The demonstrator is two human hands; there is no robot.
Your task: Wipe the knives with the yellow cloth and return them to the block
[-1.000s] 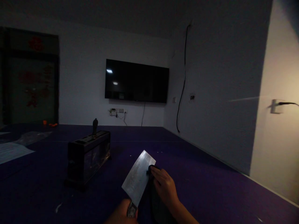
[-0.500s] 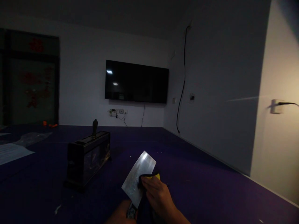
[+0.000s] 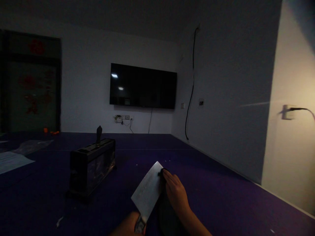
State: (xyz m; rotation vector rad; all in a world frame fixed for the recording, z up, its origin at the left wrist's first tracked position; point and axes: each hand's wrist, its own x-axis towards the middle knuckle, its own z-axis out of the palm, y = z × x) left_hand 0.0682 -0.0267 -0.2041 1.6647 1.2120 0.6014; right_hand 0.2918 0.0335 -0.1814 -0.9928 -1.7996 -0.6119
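Note:
My left hand point(image 3: 129, 225) is closed round the handle of a broad steel cleaver point(image 3: 147, 191), whose blade points up and away from me. My right hand point(image 3: 176, 193) presses a dark cloth point(image 3: 164, 209) against the blade's far upper corner, fingers wrapped over the cloth. The cloth hangs down below the hand. Both hands are low in the middle of the view, above the dark purple surface point(image 3: 209, 196).
A dark knife block point(image 3: 92, 165) with one handle point(image 3: 98, 134) sticking up stands to the left of the hands. Pale sheets point(image 3: 12, 160) lie at far left. A wall-mounted TV point(image 3: 142, 86) hangs ahead; a white wall runs along the right.
My right hand with the cloth slid from the blade's middle up to its far corner. The cleaver shifted slightly right and lower in the view.

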